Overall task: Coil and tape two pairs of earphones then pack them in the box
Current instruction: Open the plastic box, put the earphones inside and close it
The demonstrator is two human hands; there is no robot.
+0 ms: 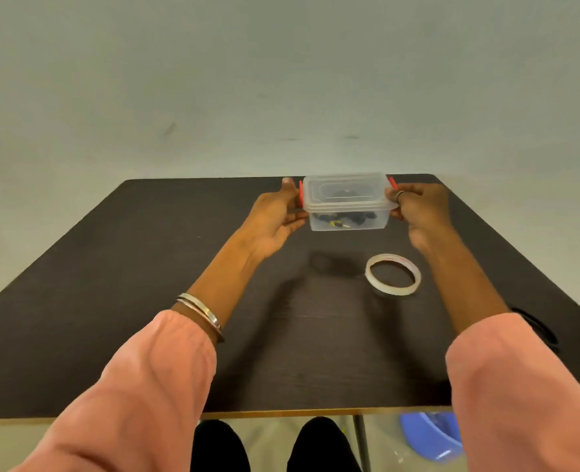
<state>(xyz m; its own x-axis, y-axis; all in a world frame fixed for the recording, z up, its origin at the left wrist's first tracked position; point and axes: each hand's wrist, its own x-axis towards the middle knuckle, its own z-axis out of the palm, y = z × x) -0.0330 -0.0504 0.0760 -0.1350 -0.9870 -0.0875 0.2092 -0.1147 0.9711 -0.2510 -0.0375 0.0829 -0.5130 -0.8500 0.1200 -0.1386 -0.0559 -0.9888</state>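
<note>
Two hands grip a clear lidded box (346, 201) at the far edge of a dark tabletop (145, 267), the left hand (275, 216) curled against the short side by one red clip (301, 194), the right hand (417, 207) wrapped around the opposite side by the other red clip (392, 183). Each hand is partly closed on the box, fingers pressing its walls and rim; whether the box rests on the tabletop or is lifted just clear cannot be told.

Dark earphones (344, 219) lie inside on the bottom, seen through the wall, with a yellowish plug tip among them. How many pairs are in there cannot be told through the plastic.

The lid sits on, so the step in hand looks like latching or setting the packed box down. To do it well, the lid needs to be seated evenly all round first, then both clips pressed home with the thumbs while the fingers steady the walls, keeping the box level so the coils do not shift.

Counted: one box, one lid, two red clips, one roll of tape (393, 274) lying flat on the tabletop nearer the person, well apart from the box, and two hands. A ring (399, 195) shows on the right hand, and two bangles (200, 311) on the left wrist.
</note>
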